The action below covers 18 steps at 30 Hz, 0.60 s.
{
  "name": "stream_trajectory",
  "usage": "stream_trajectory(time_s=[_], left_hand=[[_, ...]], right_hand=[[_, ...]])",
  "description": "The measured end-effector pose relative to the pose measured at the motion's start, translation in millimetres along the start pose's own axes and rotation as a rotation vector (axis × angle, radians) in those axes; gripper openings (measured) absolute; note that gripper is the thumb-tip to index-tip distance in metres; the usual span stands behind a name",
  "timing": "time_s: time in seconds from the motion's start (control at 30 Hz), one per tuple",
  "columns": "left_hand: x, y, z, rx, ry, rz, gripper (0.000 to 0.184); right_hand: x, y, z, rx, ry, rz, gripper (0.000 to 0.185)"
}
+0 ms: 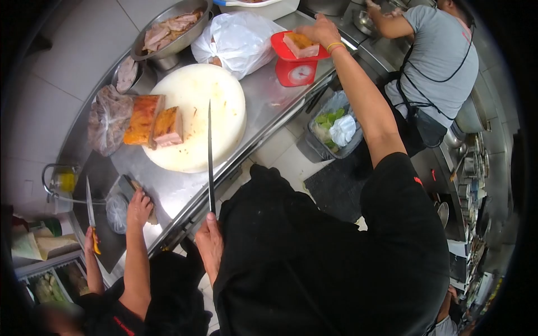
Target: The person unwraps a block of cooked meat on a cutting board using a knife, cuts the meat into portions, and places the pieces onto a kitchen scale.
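My left hand (210,243) is closed around the handle of a long, thin knife (210,151), whose blade points away from me over the edge of a round white cutting board (224,101). At the far side, my right hand (320,32) reaches over a red kitchen scale (297,74) with a round dial. Its fingers are stretched out at the back edge of a block of meat (301,49) with an orange-brown top, which rests on the scale's tray. On the board's left side lie a smaller meat block (168,126) and a larger slab (144,119) with the same browned top.
A white plastic bag (236,43), a metal bowl of meat (171,33) and a bagged brown item (109,120) surround the board. Below the counter stands a lined bin (330,131). At lower left a co-worker's hand holds a yellow-handled knife (91,210); another person (440,61) works at right.
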State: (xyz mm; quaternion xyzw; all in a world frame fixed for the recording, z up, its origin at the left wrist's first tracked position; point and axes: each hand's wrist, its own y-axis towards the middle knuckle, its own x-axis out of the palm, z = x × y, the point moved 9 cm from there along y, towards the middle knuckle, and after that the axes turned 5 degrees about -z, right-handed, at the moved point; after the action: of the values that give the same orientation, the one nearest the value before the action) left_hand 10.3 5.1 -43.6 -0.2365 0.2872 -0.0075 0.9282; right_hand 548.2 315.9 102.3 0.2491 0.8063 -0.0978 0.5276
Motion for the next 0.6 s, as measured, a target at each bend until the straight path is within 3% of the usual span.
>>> stream_trajectory(time_s=[0.07, 0.17, 0.27, 0.4, 0.6], left_hand=[[0, 1, 3, 0.007, -0.007, 0.015, 0.068], [0, 4, 7, 0.021, -0.004, 0.064, 0.068], [5, 11, 16, 0.015, -0.071, 0.014, 0.068], [13, 34, 19, 0.018, -0.133, 0.019, 0.068], [18, 55, 71, -0.071, -0.251, -0.009, 0.068]], right_hand=[[7, 8, 2, -0.016, 0.002, -0.010, 0.093], [19, 16, -3, -0.026, -0.050, -0.135, 0.112], [35, 8, -11, -0.009, -0.119, -0.287, 0.093], [79, 29, 10, -0.063, -0.167, -0.271, 0.095], [63, 38, 24, 0.058, 0.025, -0.317, 0.090]])
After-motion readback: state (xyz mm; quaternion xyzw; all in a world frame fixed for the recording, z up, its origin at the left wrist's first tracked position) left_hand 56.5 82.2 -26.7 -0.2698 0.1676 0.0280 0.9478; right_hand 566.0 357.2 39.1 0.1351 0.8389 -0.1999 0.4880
